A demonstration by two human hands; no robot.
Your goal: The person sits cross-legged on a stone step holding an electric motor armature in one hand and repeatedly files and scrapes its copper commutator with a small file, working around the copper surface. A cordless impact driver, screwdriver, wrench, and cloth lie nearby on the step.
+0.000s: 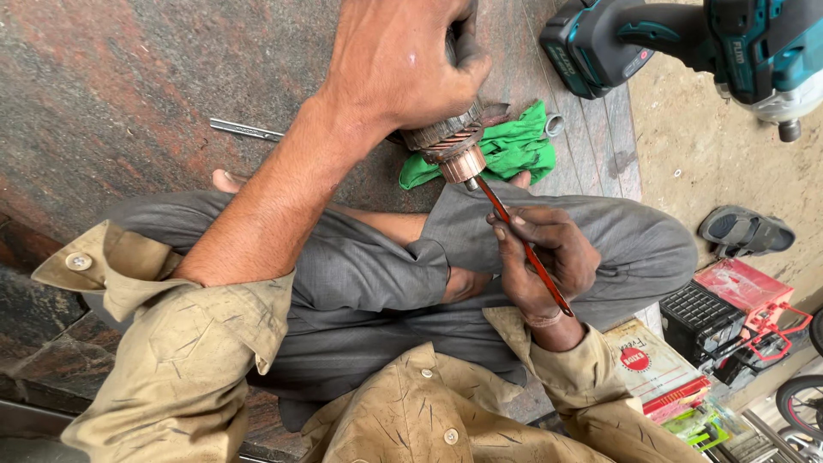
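Armature [446,141] cleaning, looks like: left hand [403,60] clamps it over the green rag [510,150], right hand [544,257] pinches a red blade [523,244] at the commutator. Next stroke probably needs steady pressure.

The left hand [403,64] covers the upper body of the motor armature [450,141]; its fingertips are cut by the top edge. The cordless driver [686,43], right of the hands, is cropped at top and right. The rod's [525,247] tip contact is too small to resolve.
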